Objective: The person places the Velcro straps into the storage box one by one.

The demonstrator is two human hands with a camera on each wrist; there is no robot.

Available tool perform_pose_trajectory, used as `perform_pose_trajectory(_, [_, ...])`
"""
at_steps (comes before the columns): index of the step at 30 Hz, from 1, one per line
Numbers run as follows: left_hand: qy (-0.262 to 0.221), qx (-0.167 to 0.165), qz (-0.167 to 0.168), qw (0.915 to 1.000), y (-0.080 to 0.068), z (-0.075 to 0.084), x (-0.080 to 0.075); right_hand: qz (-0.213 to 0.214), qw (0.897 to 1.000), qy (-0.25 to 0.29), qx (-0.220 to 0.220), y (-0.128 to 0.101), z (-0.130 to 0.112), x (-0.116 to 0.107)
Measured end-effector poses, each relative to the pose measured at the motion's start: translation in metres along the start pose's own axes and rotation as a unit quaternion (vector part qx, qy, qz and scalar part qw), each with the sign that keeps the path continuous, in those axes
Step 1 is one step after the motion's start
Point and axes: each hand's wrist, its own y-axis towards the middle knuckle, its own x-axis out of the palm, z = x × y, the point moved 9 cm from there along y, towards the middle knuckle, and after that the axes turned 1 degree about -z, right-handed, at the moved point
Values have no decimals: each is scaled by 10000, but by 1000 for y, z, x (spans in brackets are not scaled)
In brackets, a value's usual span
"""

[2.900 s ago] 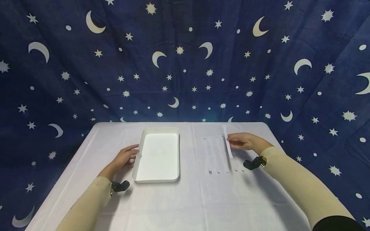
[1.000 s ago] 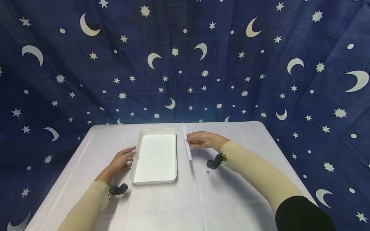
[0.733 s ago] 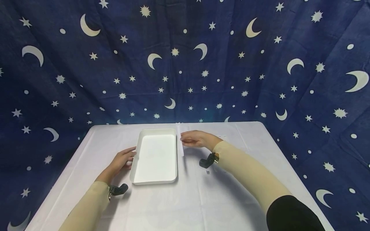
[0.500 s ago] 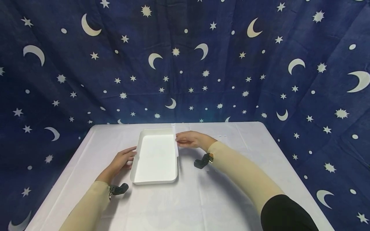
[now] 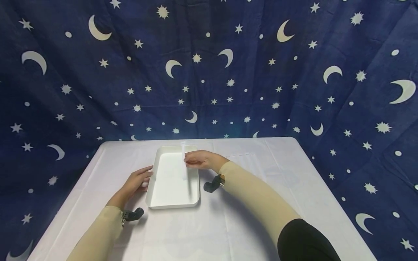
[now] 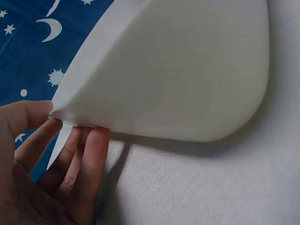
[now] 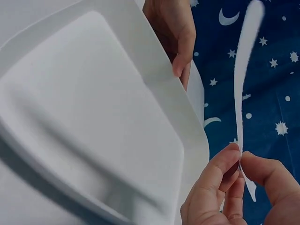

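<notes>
My right hand (image 5: 203, 160) pinches a thin white flexible strip (image 5: 184, 168) between thumb and fingertips, above the right half of a white rectangular tray (image 5: 166, 188). In the right wrist view the strip (image 7: 241, 79) stands up from the pinch, wider at its far end, with a short tail below the fingers. Its shadow falls across the tray floor. The left hand (image 5: 135, 181) rests its fingertips against the tray's left side. In the left wrist view the fingers (image 6: 96, 154) of that hand reach the outer wall and rim of the tray.
Several more white strips (image 5: 243, 154) lie side by side on the white tablecloth (image 5: 202, 232), partly hidden behind the right forearm. A dark blue curtain (image 5: 209, 72) with moons and stars hangs behind the table. Each wrist wears a small black camera.
The right hand has carried the white strip leftward, from beside the other strips to over the tray. The left hand stays at the tray's left side.
</notes>
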Motion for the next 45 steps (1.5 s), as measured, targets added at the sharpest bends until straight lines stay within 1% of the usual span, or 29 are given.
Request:
perform_pose_trajectory(3, [-27,-12,-4,10000,-1,-1,-1,-86,9999,-46,-36,6,2,10])
perform_pose_trajectory(7, [-43,-29,-13,10000,-2,-3,-2,-214,9992,-337,-89,14,8,21])
perform_pose_trajectory(11, [-65,-44,20,10000,-2,-7,-3,-317,9987,-394,-117,22,17,30])
perform_pose_trajectory(14, [-130,-69,-21,9999,-3,-11,-1,-251,9987,-433,-67,29,27,33])
perform_pose_trajectory(17, [-180,-86,-63,9998,-3,-15,1,-39,9980,-633,-1,46,39,28])
perform_pose_trajectory(19, [-190,-95,-73,9997,-3,-17,2,-274,9980,-567,-35,74,50,21])
perform_pose_trajectory(21, [-178,-99,-53,9998,-4,-18,3,-174,9978,-642,-37,82,56,18])
perform_pose_trajectory(22, [-184,-91,-41,9998,-4,-18,3,-196,9978,-630,-41,81,56,18])
perform_pose_trajectory(24, [-191,-68,-38,9998,-4,-16,2,-239,9981,-569,-62,71,55,23])
perform_pose_trajectory(26, [-177,-41,-22,9998,-3,-13,1,113,9975,-702,-40,46,50,31])
perform_pose_trajectory(28, [-169,-5,-8,9999,-3,-10,0,97,9976,-676,-88,38,49,37])
perform_pose_trajectory(31, [-123,-14,7,9999,-2,-8,-1,217,9974,-672,-137,39,51,40])
perform_pose_trajectory(36, [-163,-24,-59,9998,-2,-6,-1,381,9965,-678,-300,41,51,48])
perform_pose_trajectory(40, [-229,13,-91,9997,-1,-5,-2,500,9945,-810,-445,42,48,54])
perform_pose_trajectory(45, [-317,54,-99,9994,1,-4,-2,735,9904,-993,-616,44,45,55])
